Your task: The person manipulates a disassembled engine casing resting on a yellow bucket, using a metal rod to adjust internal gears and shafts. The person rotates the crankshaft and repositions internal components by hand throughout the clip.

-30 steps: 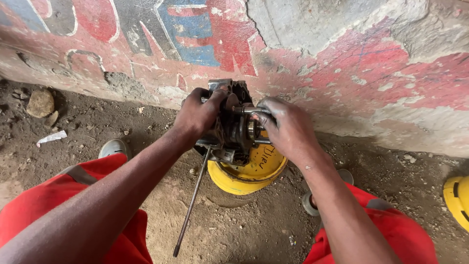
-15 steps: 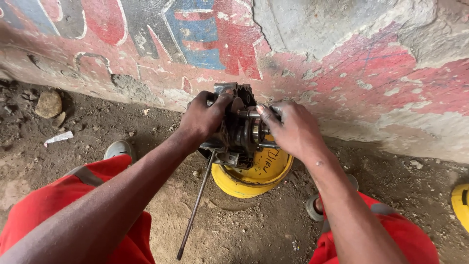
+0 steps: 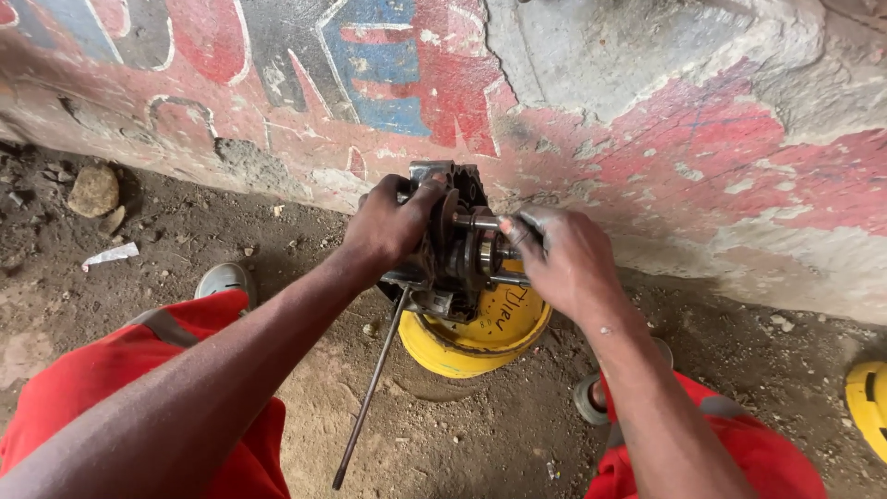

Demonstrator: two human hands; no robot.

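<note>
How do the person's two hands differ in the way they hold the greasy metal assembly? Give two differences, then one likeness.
The left hand wraps over the top of the metal assembly; the right hand pinches its protruding shafts from the side. The left hand looks darker; the right hand is greyer with grime. Both touch the assembly above the yellow container.

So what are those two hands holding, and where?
A greasy metal gear assembly: the left hand grips its left side, the right hand its shafts on the right.
</note>
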